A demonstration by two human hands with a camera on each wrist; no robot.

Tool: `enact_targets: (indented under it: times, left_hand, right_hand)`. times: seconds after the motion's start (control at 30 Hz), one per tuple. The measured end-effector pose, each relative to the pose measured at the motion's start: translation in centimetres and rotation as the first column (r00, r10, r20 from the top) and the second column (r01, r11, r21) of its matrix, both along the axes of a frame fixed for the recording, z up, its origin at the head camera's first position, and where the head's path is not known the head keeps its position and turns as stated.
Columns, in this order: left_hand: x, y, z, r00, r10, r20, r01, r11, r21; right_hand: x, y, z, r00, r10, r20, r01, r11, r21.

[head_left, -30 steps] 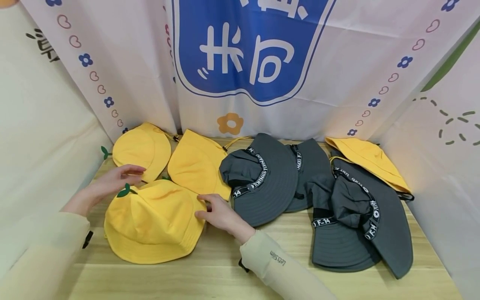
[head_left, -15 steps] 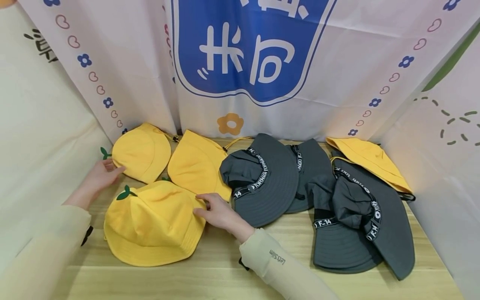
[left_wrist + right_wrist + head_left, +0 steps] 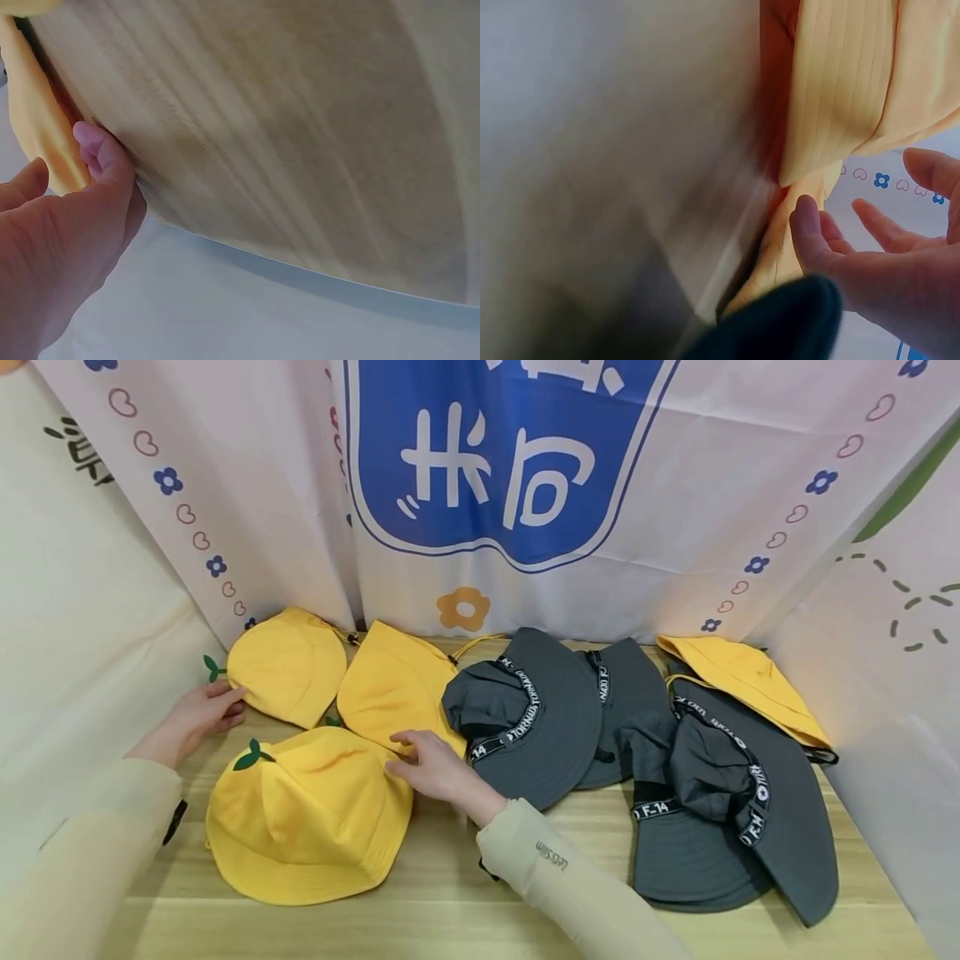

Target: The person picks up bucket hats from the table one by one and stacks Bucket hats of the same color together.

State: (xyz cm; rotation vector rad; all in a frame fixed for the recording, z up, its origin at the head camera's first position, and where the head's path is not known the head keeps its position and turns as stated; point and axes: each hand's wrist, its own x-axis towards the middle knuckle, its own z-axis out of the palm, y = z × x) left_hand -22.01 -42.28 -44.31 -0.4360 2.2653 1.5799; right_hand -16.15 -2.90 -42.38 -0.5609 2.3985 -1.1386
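At the back left in the head view lies a folded yellow hat (image 3: 285,660) with a green sprout on its tip. My left hand (image 3: 197,714) touches its lower left edge; in the left wrist view the thumb (image 3: 31,176) stands apart from the fingers, with yellow cloth showing between. A second yellow hat (image 3: 292,818), also with a sprout, sits in front, brim toward me. Beside that brim my right hand (image 3: 442,768) hovers with spread, relaxed fingers and holds nothing. Just beyond the right fingertips is a third, folded yellow hat (image 3: 393,685).
Several dark grey brimmed hats with lettered bands lie to the right, among them an overlapping grey hat (image 3: 555,727) and a front grey hat (image 3: 690,868). Another yellow hat (image 3: 750,685) rests on grey ones. White cloth walls (image 3: 675,527) enclose the wooden table (image 3: 360,931).
My left hand has gone left, from above the back-left hat's front edge to its lower left edge. The right hand has risen slightly off the front yellow hat's brim.
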Motion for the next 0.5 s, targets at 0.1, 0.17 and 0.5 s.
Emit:
enact_targets:
  times: [0.1,0.17,0.5]
  left_hand:
    - [-0.3,0.1,0.1,1.000,0.010,0.012,-0.010,1.000,0.004]
    - [-0.4,0.2,0.2,1.000,0.011,0.017,-0.010,1.000,-0.015]
    - [-1.3,1.9,1.7,0.998,0.038,-0.057,-0.017,0.942,0.335]
  right_hand:
    - [-0.9,-0.5,0.5,1.000,-0.005,-0.013,0.005,1.000,0.006]
    - [-1.5,-0.9,0.7,1.000,-0.011,-0.021,0.011,1.000,-0.001]
    - [-4.0,-4.1,0.9,0.996,0.020,-0.088,-0.019,1.000,0.006]
